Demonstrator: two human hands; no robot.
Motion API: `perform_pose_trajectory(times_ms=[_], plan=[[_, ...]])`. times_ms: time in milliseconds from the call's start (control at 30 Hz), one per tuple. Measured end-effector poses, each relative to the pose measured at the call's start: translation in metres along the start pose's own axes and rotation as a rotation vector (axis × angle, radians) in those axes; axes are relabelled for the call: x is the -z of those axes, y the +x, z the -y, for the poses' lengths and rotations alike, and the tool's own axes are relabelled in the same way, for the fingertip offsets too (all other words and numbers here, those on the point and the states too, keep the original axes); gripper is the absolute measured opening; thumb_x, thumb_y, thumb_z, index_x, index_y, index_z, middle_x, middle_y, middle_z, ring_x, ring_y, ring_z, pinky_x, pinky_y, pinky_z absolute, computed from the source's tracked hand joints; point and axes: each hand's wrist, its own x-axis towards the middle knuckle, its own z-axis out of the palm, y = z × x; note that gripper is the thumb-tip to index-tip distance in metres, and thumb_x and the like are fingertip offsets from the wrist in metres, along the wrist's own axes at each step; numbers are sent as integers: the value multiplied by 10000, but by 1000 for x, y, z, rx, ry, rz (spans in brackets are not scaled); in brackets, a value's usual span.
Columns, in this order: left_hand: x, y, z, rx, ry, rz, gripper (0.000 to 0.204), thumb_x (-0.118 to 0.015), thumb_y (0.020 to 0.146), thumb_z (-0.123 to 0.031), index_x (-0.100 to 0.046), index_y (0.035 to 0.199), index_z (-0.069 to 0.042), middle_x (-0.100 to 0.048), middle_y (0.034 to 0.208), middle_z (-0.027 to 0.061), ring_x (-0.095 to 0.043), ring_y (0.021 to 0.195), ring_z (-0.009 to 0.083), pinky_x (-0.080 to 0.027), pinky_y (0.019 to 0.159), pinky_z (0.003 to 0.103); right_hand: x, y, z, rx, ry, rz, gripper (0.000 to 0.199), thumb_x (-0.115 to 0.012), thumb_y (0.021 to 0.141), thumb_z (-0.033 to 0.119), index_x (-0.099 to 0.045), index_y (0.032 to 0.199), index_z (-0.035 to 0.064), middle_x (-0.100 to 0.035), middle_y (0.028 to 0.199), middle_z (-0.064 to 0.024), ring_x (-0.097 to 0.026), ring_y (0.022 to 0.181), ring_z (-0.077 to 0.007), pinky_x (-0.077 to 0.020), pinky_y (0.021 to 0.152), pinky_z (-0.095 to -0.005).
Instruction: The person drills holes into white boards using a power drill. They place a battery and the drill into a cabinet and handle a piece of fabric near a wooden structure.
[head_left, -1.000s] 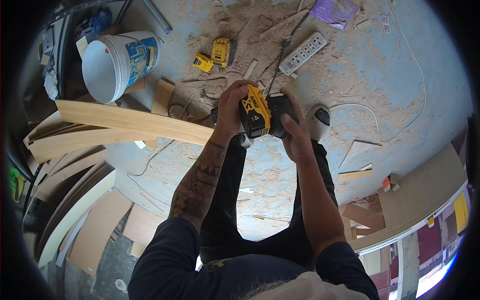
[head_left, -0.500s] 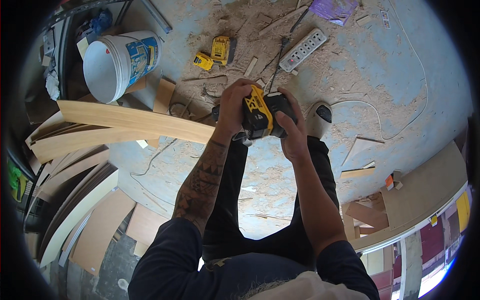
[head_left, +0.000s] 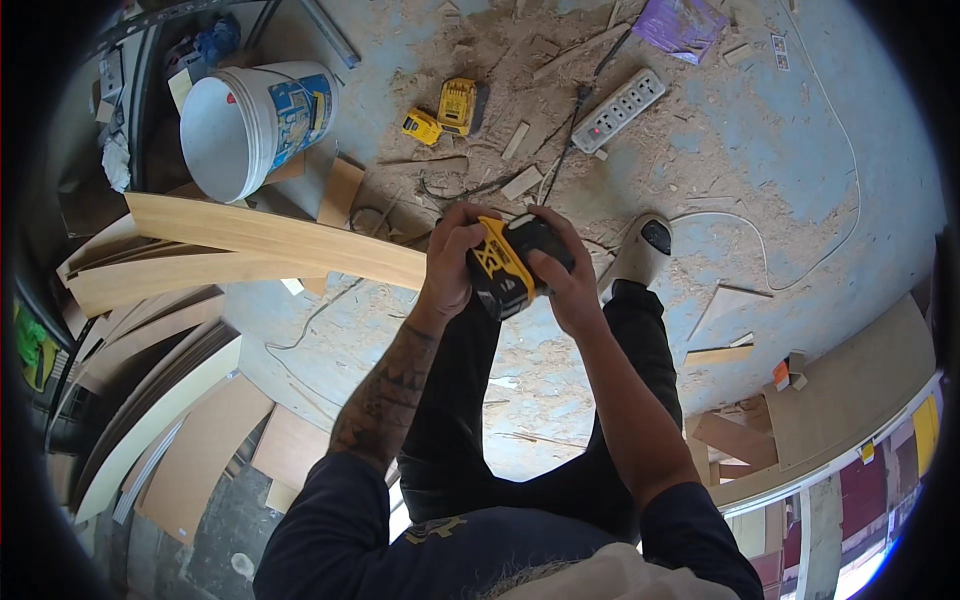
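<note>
Clamped between left hand (head_left: 449,262) and right hand (head_left: 577,290), the battery (head_left: 489,262) and black part (head_left: 540,240) sit together, seemingly joined; whether fully latched, I can't tell.

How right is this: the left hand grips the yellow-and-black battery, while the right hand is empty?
The right hand is not empty: the head view shows it gripping the black piece beside the battery, which the left hand grips.
</note>
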Motion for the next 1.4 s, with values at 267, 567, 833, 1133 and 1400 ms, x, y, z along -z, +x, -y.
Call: perform_pose_trajectory(times_ms=[267, 567, 833, 1133, 1400], plan=[[62, 106, 23, -142, 872, 16, 249, -619, 930, -277, -700, 989, -49, -677, 942, 148, -693, 856, 263, -561, 794, 359, 0, 15, -33, -268, -586, -431, 880, -635, 1003, 496, -259, 1584, -49, -304, 1506, -415, -367, 1412, -540, -329, 1189, -504], [35, 231, 32, -374, 1808, 171, 381, -707, 866, -426, -762, 1031, -87, -690, 1093, 200, -677, 1038, 396, -562, 900, 488, 9, 15, -27, -245, -569, -179, 640, -617, 1022, 461, -536, 1434, -23, -571, 1356, -311, -547, 1303, -400, -421, 1106, -456], [-27, 259, 72, -737, 1999, 32, 295, -695, 901, -355, -715, 1004, -80, -719, 1023, 130, -678, 1079, 362, -543, 887, 548, 21, 3, -2, -281, -463, -98, 615, -593, 1053, 414, -481, 1474, -20, -665, 1245, -252, -663, 1152, -315, -510, 985, -392], [-39, 312, 108, -502, 1417, -187, 290, -680, 940, -302, -650, 1022, -25, -717, 1027, 233, -684, 983, 444, -536, 852, 529, 14, 5, 12, -339, -533, 34, 611, -566, 1068, 433, -485, 1479, -12, -629, 1339, -261, -594, 1299, -391, -464, 1064, -459], [-67, 244, 127, -603, 1421, 54, 193, -706, 917, -200, -627, 992, -41, -669, 987, 192, -662, 929, 423, -531, 807, 537, 32, 0, 19, -326, -685, 148, 605, -559, 1060, 424, -495, 1456, -28, -626, 1324, -290, -605, 1278, -382, -460, 1068, -449]])
